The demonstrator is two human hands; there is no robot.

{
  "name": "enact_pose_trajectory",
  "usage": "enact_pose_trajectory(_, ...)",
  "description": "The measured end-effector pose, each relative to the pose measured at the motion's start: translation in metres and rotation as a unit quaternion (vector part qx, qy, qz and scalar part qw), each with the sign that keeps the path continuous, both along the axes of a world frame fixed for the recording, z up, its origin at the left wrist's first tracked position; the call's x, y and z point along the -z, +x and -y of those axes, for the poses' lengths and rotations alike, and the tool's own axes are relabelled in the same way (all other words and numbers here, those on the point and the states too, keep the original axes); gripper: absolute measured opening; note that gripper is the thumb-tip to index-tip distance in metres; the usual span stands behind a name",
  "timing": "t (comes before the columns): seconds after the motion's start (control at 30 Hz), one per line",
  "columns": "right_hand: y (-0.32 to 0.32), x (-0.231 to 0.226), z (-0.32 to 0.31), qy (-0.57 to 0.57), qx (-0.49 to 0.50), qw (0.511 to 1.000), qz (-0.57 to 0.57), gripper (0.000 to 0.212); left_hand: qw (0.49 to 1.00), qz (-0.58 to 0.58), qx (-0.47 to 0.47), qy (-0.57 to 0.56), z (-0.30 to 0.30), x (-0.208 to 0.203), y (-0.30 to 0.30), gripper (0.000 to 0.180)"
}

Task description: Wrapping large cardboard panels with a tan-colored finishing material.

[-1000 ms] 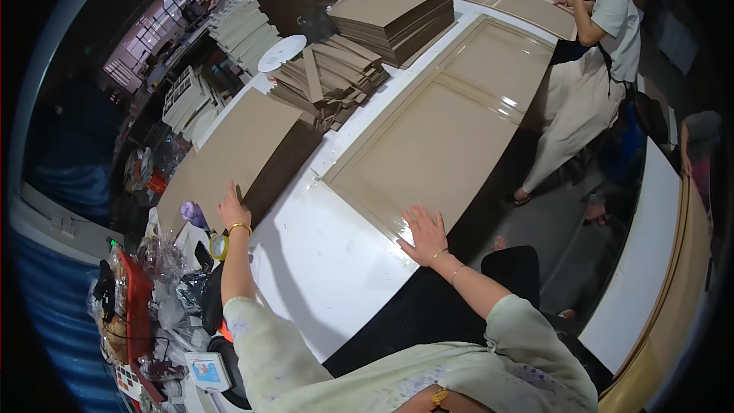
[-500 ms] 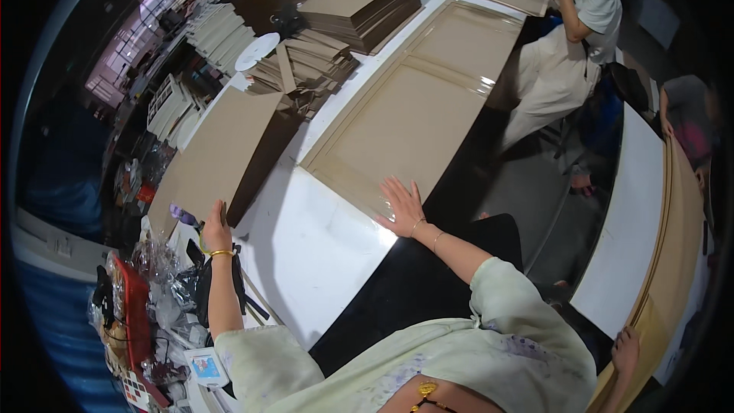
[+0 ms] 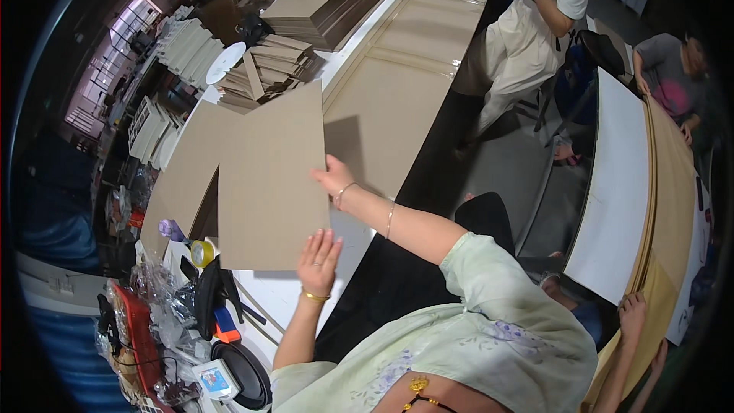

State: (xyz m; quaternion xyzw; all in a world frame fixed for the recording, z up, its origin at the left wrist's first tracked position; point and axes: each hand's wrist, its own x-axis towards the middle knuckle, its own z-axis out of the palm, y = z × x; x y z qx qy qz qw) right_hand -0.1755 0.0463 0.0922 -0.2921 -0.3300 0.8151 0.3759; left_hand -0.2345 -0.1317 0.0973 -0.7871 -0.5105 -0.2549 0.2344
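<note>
A brown cardboard sheet (image 3: 271,183) is raised off the white table. My right hand (image 3: 333,177) pinches its right edge, thumb and fingers closed on the board. At the sheet's near right corner my left hand (image 3: 319,258) touches it with fingers stretched upward, not wrapped round it. Beyond and partly beneath the sheet lies a long framed brown panel (image 3: 397,99) with glossy clear strips, on which the sheet's shadow falls. To the left stands a stack of similar cardboard (image 3: 180,164), partly hidden by the raised sheet.
Cardboard strips (image 3: 264,69) and a taller cardboard stack (image 3: 325,4) sit farther back. Yellow tape (image 3: 202,253), a black round dish (image 3: 241,375) and a red basket (image 3: 138,333) crowd the left side. A seated co-worker (image 3: 527,46) is beyond the table; others handle boards at right.
My right hand has left the long panel and now grips a cardboard sheet. My left hand has moved right, from the stack to the sheet's corner. A co-worker's arm now reaches across the back stack.
</note>
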Motion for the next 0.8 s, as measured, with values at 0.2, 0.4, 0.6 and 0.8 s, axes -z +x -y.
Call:
enact_pose_trajectory(0.2, 0.084, 0.060, -0.025, 0.042, 0.180, 0.982, -0.022, 0.024, 0.961, 0.052, 0.146, -0.228, -0.011, 0.011, 0.033, 0.050)
enact_pose_trajectory(0.4, 0.195, 0.111, -0.059, -0.031, 0.309, 0.950, 0.024, 0.030, 0.972, 0.137, 0.076, -0.173, -0.033, 0.052, -0.007, 0.051)
enact_pose_trajectory(0.6, 0.199, 0.137, -0.049, -0.085, 0.370, 0.922, 0.078, 0.038, 0.949, 0.169, -0.118, -0.237, -0.148, 0.091, -0.025, 0.066)
enact_pose_trajectory(0.8, 0.195, 0.156, -0.069, -0.089, 0.351, 0.931, 0.042, 0.040, 0.921, 0.100, -0.187, -0.326, -0.218, 0.117, -0.038, 0.071)
